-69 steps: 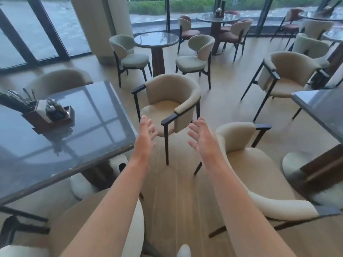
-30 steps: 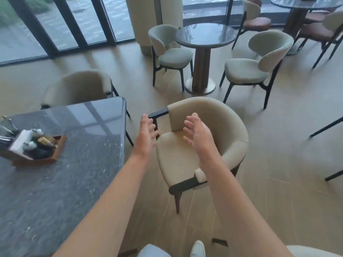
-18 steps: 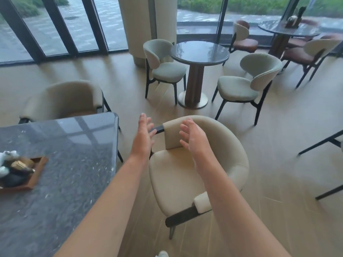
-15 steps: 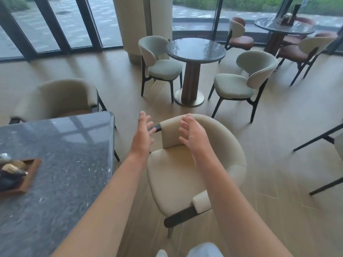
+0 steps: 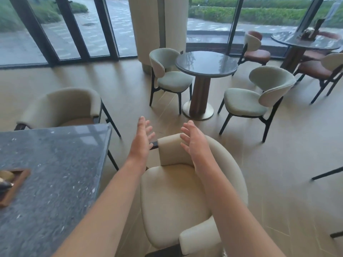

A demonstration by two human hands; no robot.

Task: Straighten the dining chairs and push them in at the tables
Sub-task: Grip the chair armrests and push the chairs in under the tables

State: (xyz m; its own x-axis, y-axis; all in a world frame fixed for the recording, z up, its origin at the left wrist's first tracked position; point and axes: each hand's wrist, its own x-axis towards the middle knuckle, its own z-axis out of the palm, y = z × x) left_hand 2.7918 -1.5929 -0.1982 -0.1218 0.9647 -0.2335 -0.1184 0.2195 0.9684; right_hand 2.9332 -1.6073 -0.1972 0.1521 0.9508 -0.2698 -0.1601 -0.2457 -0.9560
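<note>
Both hands are out in front, fingers spread and loose, not gripping anything. The left hand [image 5: 141, 140] floats just off the left end of the cream armchair's [image 5: 176, 197] curved back, right by the dark armrest tip, and whether it's actually touching is hard to say. The right hand [image 5: 193, 143] hovers above the top edge of that same backrest, palm turned inward.

The armchair sits right below the hands, angled, with its seat open toward the dark stone table [image 5: 52, 175] on the left, and there's a gap of floor between chair and table edge. On that table, at the far left edge, there's a wooden tray [image 5: 15, 184] with some stuff in it I can't make out. A second cream armchair [image 5: 61, 106] is tucked up against the far side of the table.

Further back, a small round table [image 5: 206, 64] has two pale green chairs: one [image 5: 168, 75] on its left, close in, and one [image 5: 259, 95] on its right, pulled out and turned away a bit. Beyond that, by the windows, another round table [image 5: 304, 42] with brown-seated chairs [image 5: 254, 51].
</note>
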